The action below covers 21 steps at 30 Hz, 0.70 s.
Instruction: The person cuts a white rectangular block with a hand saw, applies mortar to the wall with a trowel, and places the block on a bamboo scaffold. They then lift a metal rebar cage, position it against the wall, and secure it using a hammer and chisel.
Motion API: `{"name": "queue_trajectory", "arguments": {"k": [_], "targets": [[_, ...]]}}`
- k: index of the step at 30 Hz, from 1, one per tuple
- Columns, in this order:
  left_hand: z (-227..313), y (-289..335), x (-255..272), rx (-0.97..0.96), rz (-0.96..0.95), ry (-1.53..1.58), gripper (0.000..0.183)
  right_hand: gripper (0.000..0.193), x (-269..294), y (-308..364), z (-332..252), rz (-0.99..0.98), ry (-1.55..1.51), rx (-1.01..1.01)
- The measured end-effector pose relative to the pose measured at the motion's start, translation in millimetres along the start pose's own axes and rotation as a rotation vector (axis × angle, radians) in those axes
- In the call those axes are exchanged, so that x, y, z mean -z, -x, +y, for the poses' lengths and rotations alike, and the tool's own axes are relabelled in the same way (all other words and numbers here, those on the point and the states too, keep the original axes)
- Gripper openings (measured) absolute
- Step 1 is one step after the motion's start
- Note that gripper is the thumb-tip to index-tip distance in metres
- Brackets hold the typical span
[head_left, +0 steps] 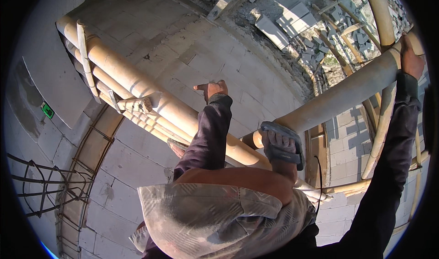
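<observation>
My left hand (214, 89) is held out over the block wall and bamboo, with one digit stretched to the left and the others partly curled; nothing shows in it. At the far right, my right hand (413, 60) is wrapped round a thick bamboo pole (340, 94), near where an upright bamboo pole (380, 14) crosses it. My right foot in a dark sandal (284, 144) rests at the pole's lower end. My other foot (176, 147) shows partly beside a bundle of bamboo poles (137, 83), behind my left sleeve.
Pale block walls (178, 71) surround the scaffold. A bent rebar cage (50, 183) juts in at the left, near a concrete strip with steel bars (87, 167). Broken blocks (315, 48) and pale slabs (295, 18) lie far below at upper right. A short wooden piece (137, 104) sits on the bundle.
</observation>
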<state>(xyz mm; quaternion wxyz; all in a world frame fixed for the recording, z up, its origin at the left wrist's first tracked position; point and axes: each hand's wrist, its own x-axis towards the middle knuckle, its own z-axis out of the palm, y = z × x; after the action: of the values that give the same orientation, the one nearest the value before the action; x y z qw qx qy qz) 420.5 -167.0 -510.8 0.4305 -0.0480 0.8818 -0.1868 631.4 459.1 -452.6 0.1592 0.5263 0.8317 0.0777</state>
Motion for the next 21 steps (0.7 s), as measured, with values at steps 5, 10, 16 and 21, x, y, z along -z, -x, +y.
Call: {"name": "queue_trajectory", "arguments": {"k": [5,10,16,21], "targets": [[2,-10,-27,0.024,0.025,-0.173,0.026,0.079,-3,-11,-15,-0.008,-0.194,-0.298],[22,20,18,0.192,0.019,0.444,0.044,0.095,-3,-13,-15,-0.015,-0.256,-0.421],[18,42,78,0.254,0.015,0.880,0.036,0.094,21,4,-45,0.063,-0.357,-0.483],[-2,89,116,-0.130,-0.074,0.846,0.096,0.099,3,-17,-54,0.057,-0.353,-0.517]]}}
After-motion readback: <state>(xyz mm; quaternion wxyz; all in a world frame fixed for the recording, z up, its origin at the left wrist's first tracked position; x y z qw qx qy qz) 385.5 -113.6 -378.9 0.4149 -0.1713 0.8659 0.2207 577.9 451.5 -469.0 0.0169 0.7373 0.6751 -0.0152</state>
